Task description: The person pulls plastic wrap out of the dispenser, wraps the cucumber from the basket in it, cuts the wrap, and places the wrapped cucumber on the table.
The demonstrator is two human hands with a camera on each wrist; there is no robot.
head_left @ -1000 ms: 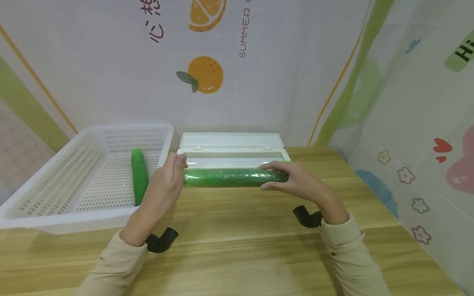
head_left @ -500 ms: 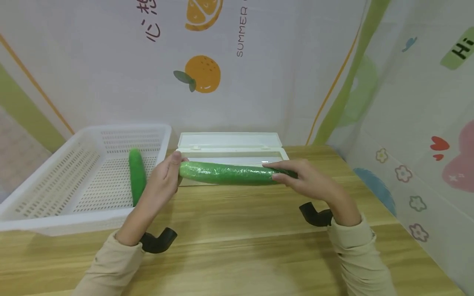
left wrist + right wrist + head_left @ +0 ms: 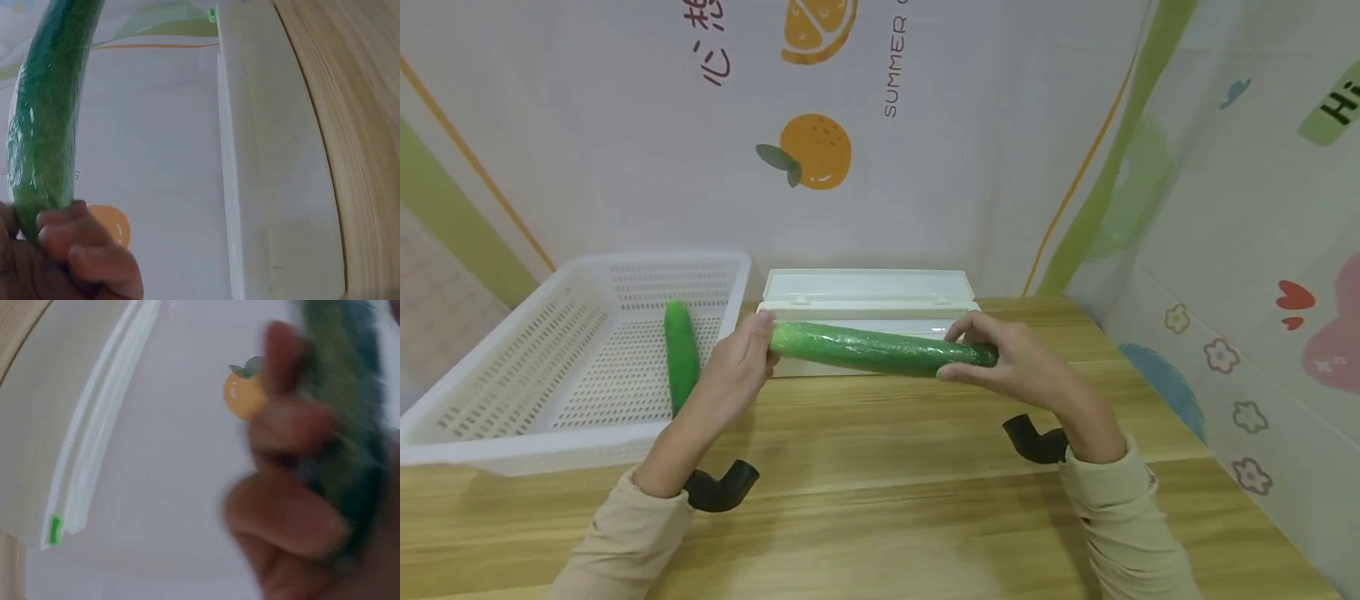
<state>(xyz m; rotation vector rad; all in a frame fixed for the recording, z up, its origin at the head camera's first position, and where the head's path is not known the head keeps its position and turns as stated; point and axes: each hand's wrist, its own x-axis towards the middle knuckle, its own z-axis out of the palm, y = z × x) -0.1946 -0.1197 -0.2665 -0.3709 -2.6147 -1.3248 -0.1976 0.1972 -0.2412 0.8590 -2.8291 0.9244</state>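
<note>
A cucumber [image 3: 865, 347] wrapped in shiny clear film is held up in front of a white box [image 3: 871, 310] with a raised lid. My left hand [image 3: 737, 360] grips its pale end; in the left wrist view, fingers [image 3: 94, 253] curl round that end of the cucumber [image 3: 47, 125]. The dark end is in my right hand [image 3: 1017, 367], thumb on the near side. Blurred in the right wrist view, the fingers [image 3: 281, 506] bend round the cucumber [image 3: 350, 431]. The cucumber slants slightly, its left end higher. Part of the box is hidden behind it.
Left of the box stands a white perforated basket [image 3: 576, 450] with another green cucumber [image 3: 681, 354] inside. All this is on a wood-grain table [image 3: 880, 508]. A printed curtain [image 3: 917, 200] hangs close behind the box. Black curved pieces [image 3: 724, 487] sit at both wrists.
The cucumber has risen at its left end from a level pose, uncovering the box's front. Both hands moved with it. The right fingers have shifted round the dark end.
</note>
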